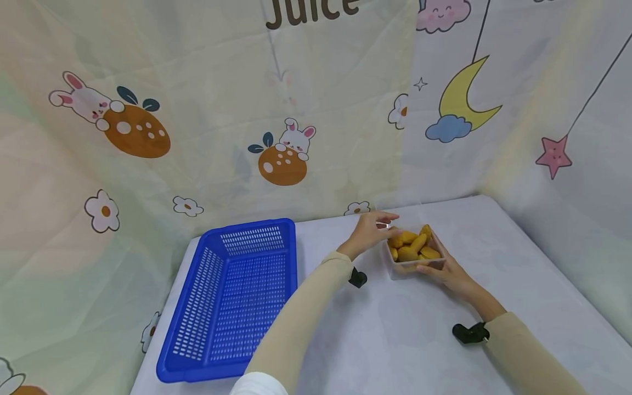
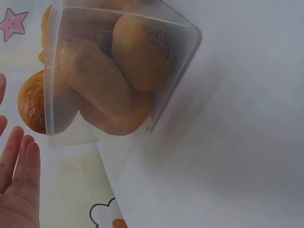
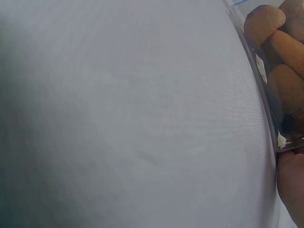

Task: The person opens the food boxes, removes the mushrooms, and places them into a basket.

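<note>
A clear plastic box [image 1: 404, 270] filled with several golden-brown bread rolls [image 1: 407, 253] is at the right part of the table. My right hand [image 1: 453, 274] grips the box at its near right corner, thumb along the front wall and fingers on the right side. At the far left rim, my left hand [image 1: 369, 232] reaches over with its fingers extended. In the left wrist view, those fingers [image 2: 31, 164] are straight and apart from the box, and one shiny roll [image 2: 33, 102] sticks up above the rim. The right wrist view catches only part of the box and right hand [image 3: 292, 183].
A large blue plastic basket [image 1: 291, 269] with slotted walls stands on the left of the white-covered table [image 1: 385, 334], beside my left forearm. Printed fabric curtains [image 1: 207, 137] rise behind the table and at both sides.
</note>
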Demonstrator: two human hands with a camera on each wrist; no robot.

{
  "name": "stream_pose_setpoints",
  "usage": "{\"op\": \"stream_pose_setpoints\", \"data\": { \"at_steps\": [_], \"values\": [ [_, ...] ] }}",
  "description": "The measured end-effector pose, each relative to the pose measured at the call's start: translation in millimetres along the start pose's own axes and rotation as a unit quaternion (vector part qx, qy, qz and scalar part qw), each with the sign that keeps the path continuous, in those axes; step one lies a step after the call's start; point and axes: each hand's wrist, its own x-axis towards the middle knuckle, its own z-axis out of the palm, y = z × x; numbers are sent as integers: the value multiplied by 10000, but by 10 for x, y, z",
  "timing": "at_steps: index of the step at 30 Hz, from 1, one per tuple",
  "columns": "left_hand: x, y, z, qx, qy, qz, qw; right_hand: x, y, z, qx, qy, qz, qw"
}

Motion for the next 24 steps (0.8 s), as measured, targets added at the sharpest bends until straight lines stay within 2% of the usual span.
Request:
{"op": "stream_pose_setpoints", "data": {
  "at_steps": [6,11,17,24],
  "values": [
    [13,-52,69,345,-224,256,9988,5,17,2,76,-13,-31,10000],
    [1,-66,100,561,-349,281,9974,1,15,1,80,-10,-17,10000],
    [-21,-63,120,696,-345,261,9966,6,26,1,85,0,-21,10000],
    [-57,-55,130,859,-182,256,9958,18,48,0,51,15,16,10000]
  ]
}}
